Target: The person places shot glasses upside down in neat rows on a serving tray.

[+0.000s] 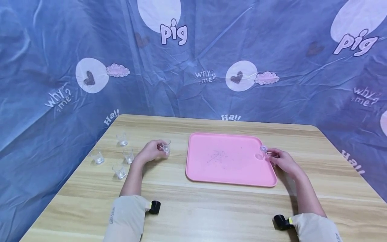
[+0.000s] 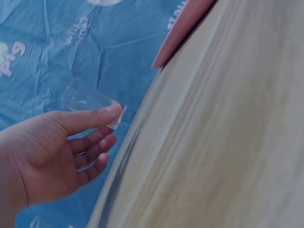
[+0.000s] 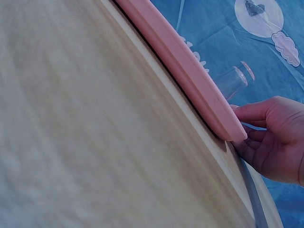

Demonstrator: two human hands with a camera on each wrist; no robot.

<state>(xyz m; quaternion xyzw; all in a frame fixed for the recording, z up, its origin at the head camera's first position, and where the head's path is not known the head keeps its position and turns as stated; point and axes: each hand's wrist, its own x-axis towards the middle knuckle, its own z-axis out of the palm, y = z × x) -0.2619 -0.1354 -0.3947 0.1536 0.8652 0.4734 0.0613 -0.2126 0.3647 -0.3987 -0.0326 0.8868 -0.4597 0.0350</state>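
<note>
My left hand (image 1: 152, 151) pinches a small clear shot glass (image 1: 166, 145) low down between thumb and fingers. The mouth of that glass points up, and it stands left of the pink tray (image 1: 223, 181). In the left wrist view the thumb lies across the lower part of the glass (image 2: 85, 97). At the tray's right rim, my right hand (image 1: 284, 161) holds a second clear shot glass (image 1: 263, 149), upside down with its thick base uppermost. The tray's rim hides the lower part of this glass (image 3: 232, 84) and some fingertips in the right wrist view.
Several more clear shot glasses (image 1: 120, 172) stand mouth up at the left of the wooden table (image 1: 193, 208). Behind the table hangs a blue printed cloth (image 1: 187, 90), which also runs along both sides.
</note>
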